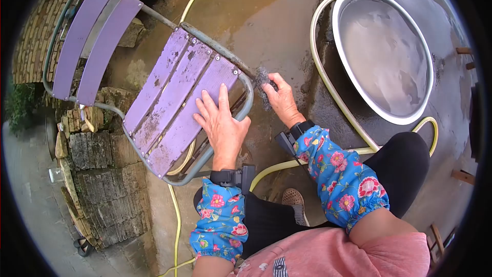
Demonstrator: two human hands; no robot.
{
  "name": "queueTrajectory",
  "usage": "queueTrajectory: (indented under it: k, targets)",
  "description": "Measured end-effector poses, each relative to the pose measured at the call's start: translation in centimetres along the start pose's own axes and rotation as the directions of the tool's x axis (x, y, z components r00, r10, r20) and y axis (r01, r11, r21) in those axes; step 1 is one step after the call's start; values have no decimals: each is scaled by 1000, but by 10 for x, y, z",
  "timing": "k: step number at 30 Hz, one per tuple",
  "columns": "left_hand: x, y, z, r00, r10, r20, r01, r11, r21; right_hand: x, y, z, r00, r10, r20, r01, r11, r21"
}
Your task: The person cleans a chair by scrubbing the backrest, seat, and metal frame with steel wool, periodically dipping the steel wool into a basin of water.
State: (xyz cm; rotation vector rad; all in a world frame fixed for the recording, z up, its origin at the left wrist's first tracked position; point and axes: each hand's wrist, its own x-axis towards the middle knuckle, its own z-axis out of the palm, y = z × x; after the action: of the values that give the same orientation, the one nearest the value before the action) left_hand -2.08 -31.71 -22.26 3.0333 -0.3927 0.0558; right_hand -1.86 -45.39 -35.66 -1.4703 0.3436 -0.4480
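Observation:
A chair with purple slats [177, 84] and a grey metal frame stands before me, its seat spotted with dark dirt. My left hand [220, 123] lies flat on the seat's nearest slat, fingers spread. Pinched in my right hand [283, 101] is a dark steel wool scrubber [264, 87], just off the seat's right front corner. Whether the scrubber touches the frame there, I cannot tell. Two curved purple slats form the backrest [97, 41] at the upper left.
A wide metal basin [353, 66] of cloudy water stands at the upper right. A yellow hose [328, 82] loops round it and runs under the chair. Wet concrete lies around my feet. Stacked roof tiles and stones [97, 184] are at the left.

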Motion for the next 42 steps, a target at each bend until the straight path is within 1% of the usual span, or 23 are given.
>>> queueTrajectory:
  k: [1, 3, 5, 6, 7, 8, 10, 11, 14, 17, 18, 21, 27, 29, 30, 33, 35, 36, 37, 39, 40, 41, 42]
  targets:
    - [-2, -1, 1, 1000, 8, 1, -8, 1000, 16, -2, 2, -3, 1000, 3, -8, -3, 1000, 14]
    - [3, 0, 1, 1000, 24, -12, -24, 999, 42, 3, 7, -3, 997, -52, -53, 47, 994, -99]
    - [-2, 0, 1, 997, 75, 1, -75, 997, 3, 13, -16, -3, 997, -73, -37, 68, 991, -117]
    - [-5, 0, 1, 988, 152, 11, -152, 988, 6, 21, -33, 0, 987, -159, 20, 160, 985, -67]
    - [-1, -1, 2, 988, 152, 10, -152, 988, 9, 33, -47, 3, 965, -251, 74, 253, 967, -12]
    - [-1, -3, 5, 985, 173, -2, -173, 985, 3, 45, -56, 6, 967, -246, 73, 247, 969, -10]
    - [-3, -3, 5, 982, 187, -13, -187, 982, -11, 60, -64, 9, 931, -300, 207, 336, 927, -167]
    - [-3, -2, 5, 982, 187, -17, -188, 982, -10, 56, -61, 6, 930, -304, 207, 340, 926, -166]
    - [-2, 1, 2, 985, 171, -22, -171, 985, -14, 21, -24, -4, 970, -231, 75, 235, 971, -47]
    - [-2, 1, 3, 985, 170, -32, -171, 985, -25, 20, -8, -10, 981, -149, 124, 163, 981, -109]
    - [-2, 2, 4, 987, 158, -30, -159, 987, -16, 27, -21, -5, 968, -230, 104, 239, 968, -77]
    - [0, 2, 7, 988, 154, -21, -154, 988, -15, 56, -59, 9, 952, -250, 177, 276, 950, -147]
    - [1, 5, 3, 988, 147, -44, -148, 988, -37, 36, -33, -9, 971, -191, 141, 203, 976, -76]
    - [-4, 3, 3, 990, 141, -31, -142, 989, -37, 33, -26, -16, 978, -61, 201, 79, 993, -85]
    - [-1, 5, 4, 989, 142, -39, -143, 989, -31, 40, -26, -15, 958, -194, 212, 222, 968, -115]
    - [-4, 1, 6, 990, 141, -30, -142, 990, -20, 64, -63, 5, 944, -247, 219, 271, 958, -89]
    - [-5, -1, 6, 989, 147, -32, -147, 989, -14, 88, -81, 11, 926, -156, 344, 227, 957, -178]
    - [-5, 0, 5, 989, 146, -29, -147, 989, -14, 91, -84, 7, 909, -94, 406, 167, 975, -147]
    - [-2, 3, 4, 988, 150, -32, -150, 989, -18, 86, -81, 4, 909, -98, 405, 173, 973, -151]
    - [-3, 5, 3, 988, 147, -40, -149, 988, -32, 62, -65, 3, 967, -111, 231, 123, 992, -38]
    - [-3, 3, 3, 989, 142, -31, -143, 989, -36, 51, -52, -2, 975, -109, 196, 125, 990, -69]
    - [-3, 2, 2, 990, 137, -31, -138, 990, -38, 41, -38, -7, 974, -108, 201, 124, 990, -69]
    - [-4, 2, 3, 989, 141, -38, -142, 989, -36, 33, -31, -13, 978, -31, 208, 52, 994, -100]
